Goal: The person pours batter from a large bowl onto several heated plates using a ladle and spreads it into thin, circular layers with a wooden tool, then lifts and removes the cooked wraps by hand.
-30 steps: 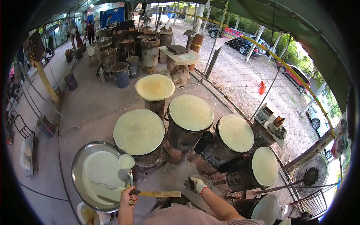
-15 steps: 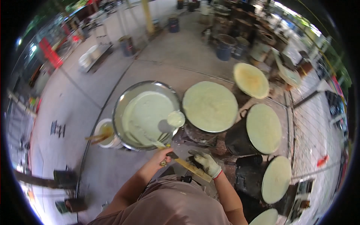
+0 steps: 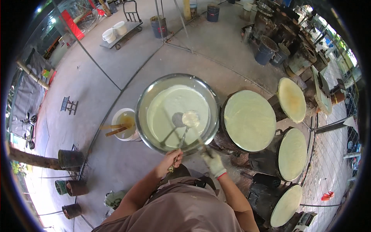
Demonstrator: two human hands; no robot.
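My bare left hand (image 3: 170,161) is closed round the handle of a metal ladle (image 3: 191,119). The ladle's bowl hangs over a wide steel basin (image 3: 142,101) of pale creamy batter (image 3: 162,112), casting a shadow on it. My right hand (image 3: 213,162), in a white work glove, is at the basin's near right rim. From its fingers a blurred flat wooden stick (image 3: 201,145) points toward the rim. Right of the basin, a round griddle (image 3: 250,120) carries a pale sheet of batter. A white bucket (image 3: 136,135) with wooden-handled tools in yellowish liquid stands to the left.
More batter-covered griddles (image 3: 292,154) on dark stoves curve round my right side, one (image 3: 291,99) browned in the middle. Several dark pots (image 3: 72,159) stand at the left. Far off are a flat trolley (image 3: 123,34) with white buckets and blue drums (image 3: 266,52).
My view has turned, shifting the basin rightward in the picture. The ladle has moved inward over the batter. The wooden stick, earlier slanting between my hands, now points forward from my right hand.
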